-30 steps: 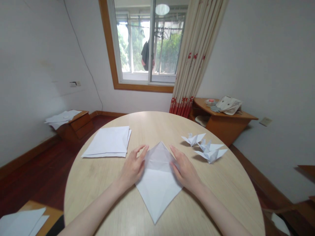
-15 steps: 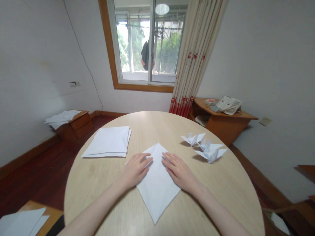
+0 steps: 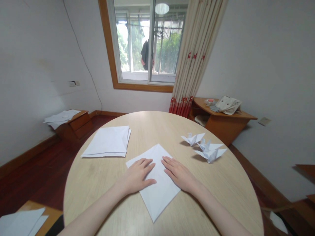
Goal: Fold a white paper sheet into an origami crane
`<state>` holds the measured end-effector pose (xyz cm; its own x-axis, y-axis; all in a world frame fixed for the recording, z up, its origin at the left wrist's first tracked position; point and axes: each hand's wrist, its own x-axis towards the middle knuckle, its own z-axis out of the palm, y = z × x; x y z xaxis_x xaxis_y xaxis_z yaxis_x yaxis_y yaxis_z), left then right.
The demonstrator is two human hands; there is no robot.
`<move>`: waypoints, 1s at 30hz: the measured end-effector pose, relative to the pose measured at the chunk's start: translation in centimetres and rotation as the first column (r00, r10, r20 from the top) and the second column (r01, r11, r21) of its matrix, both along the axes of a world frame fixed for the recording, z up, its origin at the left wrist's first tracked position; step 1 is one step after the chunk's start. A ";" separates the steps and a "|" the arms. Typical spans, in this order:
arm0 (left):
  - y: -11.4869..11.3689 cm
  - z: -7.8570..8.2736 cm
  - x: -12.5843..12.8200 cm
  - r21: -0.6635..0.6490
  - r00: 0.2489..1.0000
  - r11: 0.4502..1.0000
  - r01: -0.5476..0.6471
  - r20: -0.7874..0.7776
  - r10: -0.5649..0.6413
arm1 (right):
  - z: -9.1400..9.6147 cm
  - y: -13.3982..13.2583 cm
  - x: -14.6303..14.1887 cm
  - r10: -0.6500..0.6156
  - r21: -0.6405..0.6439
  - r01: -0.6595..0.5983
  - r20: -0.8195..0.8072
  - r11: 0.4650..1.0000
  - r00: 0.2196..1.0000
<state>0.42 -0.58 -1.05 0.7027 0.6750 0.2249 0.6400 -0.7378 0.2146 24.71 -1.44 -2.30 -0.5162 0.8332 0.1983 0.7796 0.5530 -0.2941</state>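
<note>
Table [image 3: 86, 177] bears sheet [image 3: 159, 195], stack [image 3: 105, 141], paper birds [image 3: 210, 154].

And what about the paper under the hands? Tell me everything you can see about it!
The paper is plain white and looks thin, with faint creases. It lies flat on the round wooden-looking table, turned like a diamond: one corner points away from the person, one points toward them, and one sticks out to the left. The right corner is hidden. The left hand and right hand rest on it with fingers spread, covering parts of both sides.
</note>
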 end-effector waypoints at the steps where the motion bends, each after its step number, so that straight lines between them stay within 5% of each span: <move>1: -0.1 0.0 0.1 0.002 1.000 1.000 -0.005 -0.015 0.005 | 0.1 0.0 0.0 -0.005 -0.002 0.005 0.004 1.000 1.000; 13: 0.5 -0.3 -0.1 -0.022 0.999 1.000 -0.008 -0.046 0.007 | 1.4 -0.8 0.2 -0.086 0.069 0.081 0.079 0.994 0.993; 30: 1.6 -0.7 -1.0 0.202 0.976 0.955 -0.219 0.044 0.215 | 2.6 -1.0 0.2 0.058 0.057 -0.058 -0.002 0.997 0.998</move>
<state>-0.61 1.05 -1.71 0.5381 0.7488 0.3871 0.7866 -0.6111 0.0887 24.92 -2.44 0.33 -0.5629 0.7891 0.2461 0.7446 0.6133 -0.2635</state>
